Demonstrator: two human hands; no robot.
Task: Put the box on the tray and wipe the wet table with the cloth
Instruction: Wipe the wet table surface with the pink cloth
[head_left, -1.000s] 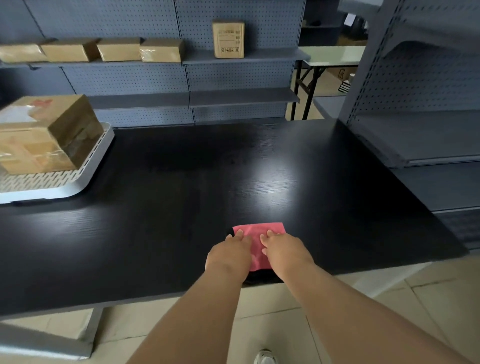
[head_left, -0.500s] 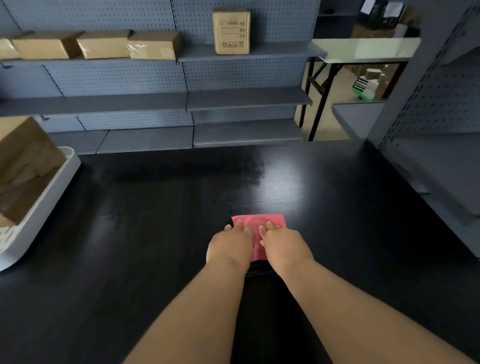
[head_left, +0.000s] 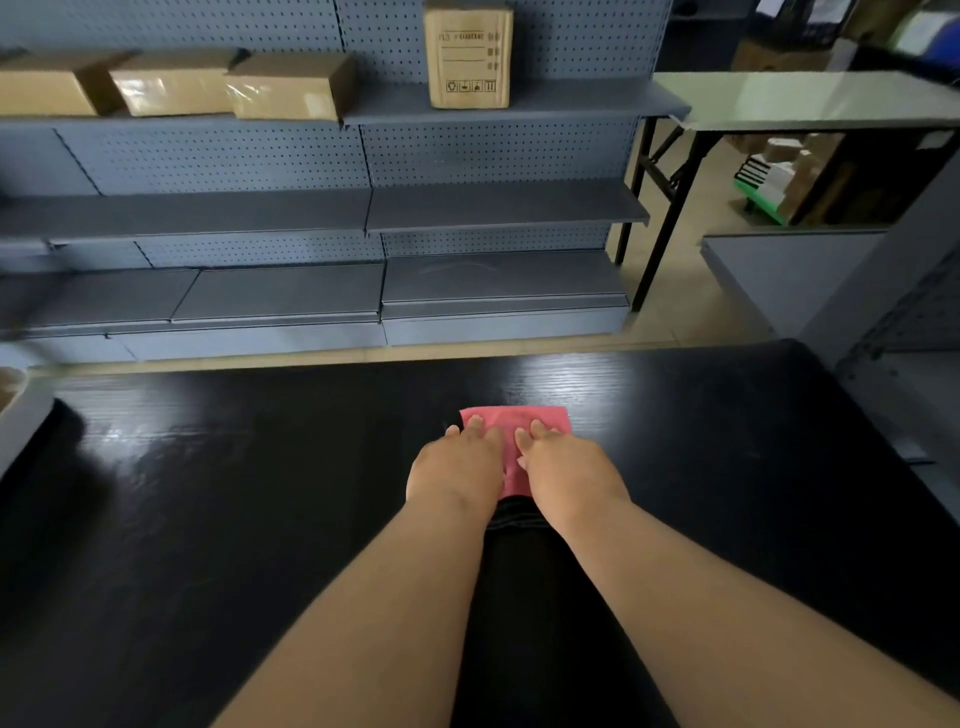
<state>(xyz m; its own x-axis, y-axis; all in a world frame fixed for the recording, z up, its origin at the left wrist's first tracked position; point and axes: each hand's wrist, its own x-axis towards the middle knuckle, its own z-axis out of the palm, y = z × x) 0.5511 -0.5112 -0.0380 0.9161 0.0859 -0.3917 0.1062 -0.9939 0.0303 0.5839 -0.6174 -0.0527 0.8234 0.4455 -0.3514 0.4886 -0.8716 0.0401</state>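
Behind table (head_left: 208, 519) — shelves (head_left: 498, 208) w/ boxes (head_left: 291, 85)

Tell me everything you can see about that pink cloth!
The cloth is pink, soft-looking fabric, seemingly folded into a small rectangle. It lies flat on the black table. The left hand and right hand press down on it side by side, hiding its near part; only the far strip and a sliver between them show. Whether it is wet cannot be told.

Pressing folded pink cloth (head_left: 515, 420) flat against glossy black worktop (head_left: 260, 519), towards its far side; glimpsing pale tray (head_left: 23, 421) corner at left edge.
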